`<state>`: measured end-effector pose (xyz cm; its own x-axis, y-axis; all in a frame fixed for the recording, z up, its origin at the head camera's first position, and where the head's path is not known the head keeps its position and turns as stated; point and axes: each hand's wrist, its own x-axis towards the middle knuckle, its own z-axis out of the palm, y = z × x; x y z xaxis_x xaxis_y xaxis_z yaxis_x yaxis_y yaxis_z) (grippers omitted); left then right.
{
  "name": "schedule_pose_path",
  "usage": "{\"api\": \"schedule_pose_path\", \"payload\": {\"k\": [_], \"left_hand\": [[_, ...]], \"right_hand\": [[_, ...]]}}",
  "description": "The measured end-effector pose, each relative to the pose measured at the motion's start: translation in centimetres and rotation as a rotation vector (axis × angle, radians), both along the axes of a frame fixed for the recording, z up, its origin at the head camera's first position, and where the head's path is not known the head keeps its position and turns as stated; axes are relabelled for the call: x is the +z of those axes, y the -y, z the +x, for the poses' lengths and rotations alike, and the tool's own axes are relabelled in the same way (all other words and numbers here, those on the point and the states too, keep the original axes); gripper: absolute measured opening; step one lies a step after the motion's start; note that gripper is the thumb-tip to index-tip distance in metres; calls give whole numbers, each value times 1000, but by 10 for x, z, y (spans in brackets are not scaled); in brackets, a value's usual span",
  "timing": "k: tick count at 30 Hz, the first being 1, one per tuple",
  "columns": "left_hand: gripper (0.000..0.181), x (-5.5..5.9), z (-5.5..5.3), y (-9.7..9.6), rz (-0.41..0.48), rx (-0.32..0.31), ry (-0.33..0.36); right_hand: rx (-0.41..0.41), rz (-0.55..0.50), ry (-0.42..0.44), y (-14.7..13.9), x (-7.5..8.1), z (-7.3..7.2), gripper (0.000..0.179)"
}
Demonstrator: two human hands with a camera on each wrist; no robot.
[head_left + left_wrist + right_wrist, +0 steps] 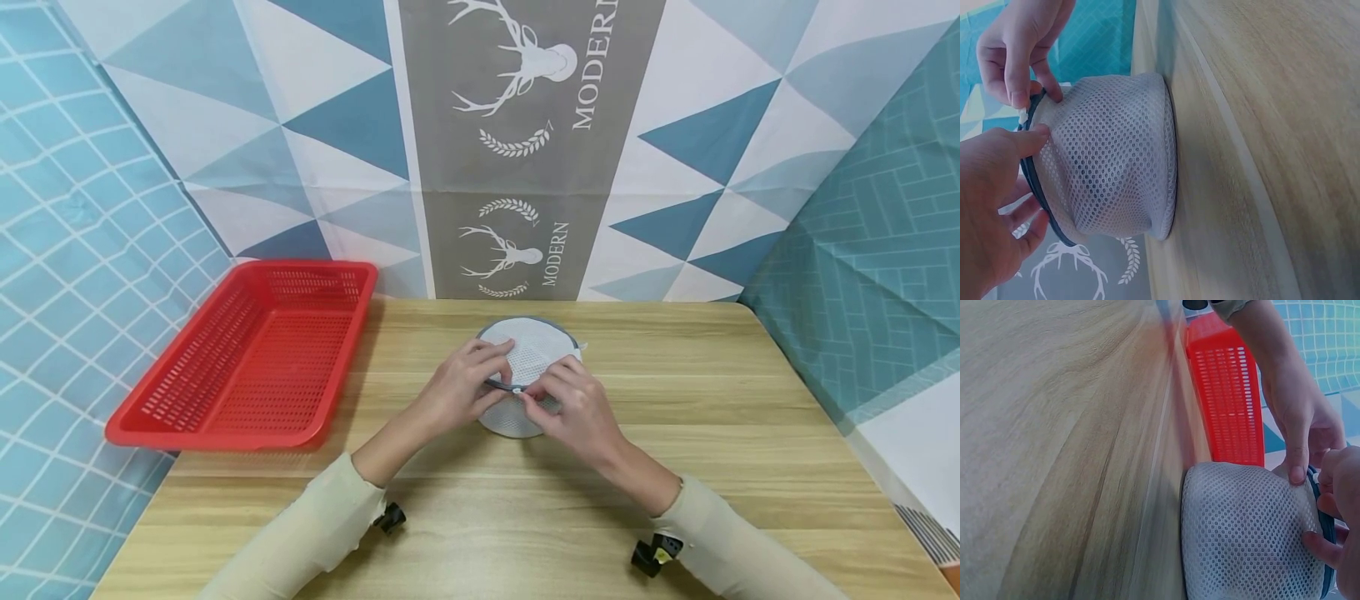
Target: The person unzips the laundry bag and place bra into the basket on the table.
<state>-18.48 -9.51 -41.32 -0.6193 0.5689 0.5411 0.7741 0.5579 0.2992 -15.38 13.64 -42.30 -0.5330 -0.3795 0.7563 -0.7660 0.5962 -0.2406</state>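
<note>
A round white mesh laundry bag [536, 343] with a dark grey zippered rim stands upright on the wooden table. In the left wrist view its honeycomb mesh side [1107, 150] bulges slightly with creases. My left hand [459, 385] pinches the near rim between thumb and fingers. Close beside it, my right hand [576, 408] pinches the rim at a small white zipper pull [517, 390]. The right wrist view shows both hands on the dark zipper edge, the left hand [1304, 422] with its thumb pressed on the mesh. Whether anything lies inside the bag cannot be seen.
A red perforated plastic basket [273, 367] sits at the table's left side, its outer edge reaching past the table. Patterned cloth walls [330, 125] rise behind and on both sides. The wooden table [480, 517] extends around the bag and under both forearms.
</note>
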Motion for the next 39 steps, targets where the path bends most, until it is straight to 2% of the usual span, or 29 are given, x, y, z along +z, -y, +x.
{"api": "schedule_pose_path", "payload": {"k": [8, 14, 24, 39], "left_hand": [[27, 1, 2, 1, -21, -7, 8], [27, 3, 3, 3, -16, -13, 47], [31, 4, 0, 1, 15, -7, 8], [29, 2, -1, 2, -2, -41, 4]], "right_hand": [[18, -2, 0, -2, -2, 0, 13], [19, -4, -1, -3, -3, 0, 13], [7, 0, -1, 0, -2, -1, 14], [-14, 20, 13, 0, 0, 1, 13]]}}
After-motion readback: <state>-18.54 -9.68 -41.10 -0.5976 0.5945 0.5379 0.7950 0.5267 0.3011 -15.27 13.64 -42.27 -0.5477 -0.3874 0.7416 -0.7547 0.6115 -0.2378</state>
